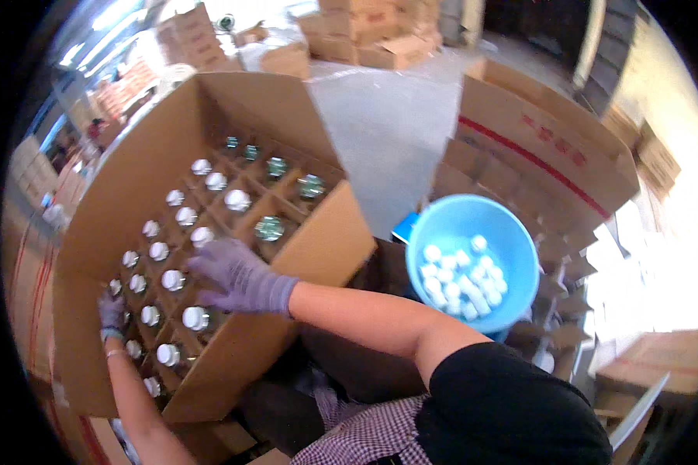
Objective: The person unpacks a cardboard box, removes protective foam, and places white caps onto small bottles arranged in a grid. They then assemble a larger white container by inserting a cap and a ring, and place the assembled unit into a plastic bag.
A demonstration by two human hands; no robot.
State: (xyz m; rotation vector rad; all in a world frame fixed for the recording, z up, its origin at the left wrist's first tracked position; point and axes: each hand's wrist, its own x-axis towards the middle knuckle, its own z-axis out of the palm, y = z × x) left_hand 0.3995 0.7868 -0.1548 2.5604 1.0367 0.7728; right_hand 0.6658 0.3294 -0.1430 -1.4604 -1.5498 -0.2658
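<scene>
Bottles (269, 228) stand in the carton (326, 246), most wearing white caps (173, 280), five still bare toward its far-right corner; more caps wait in the basin (517, 232). My right hand (240, 277) spreads wide near the right edge; my left hand's (111, 312) grip, at the left edge, I can't tell.

You are facing red printing (554, 141) on the red-striped carton (498, 99) and wearing dark lettering (242, 260) on your gloved right hand (248, 283), neither reading clearly.
</scene>
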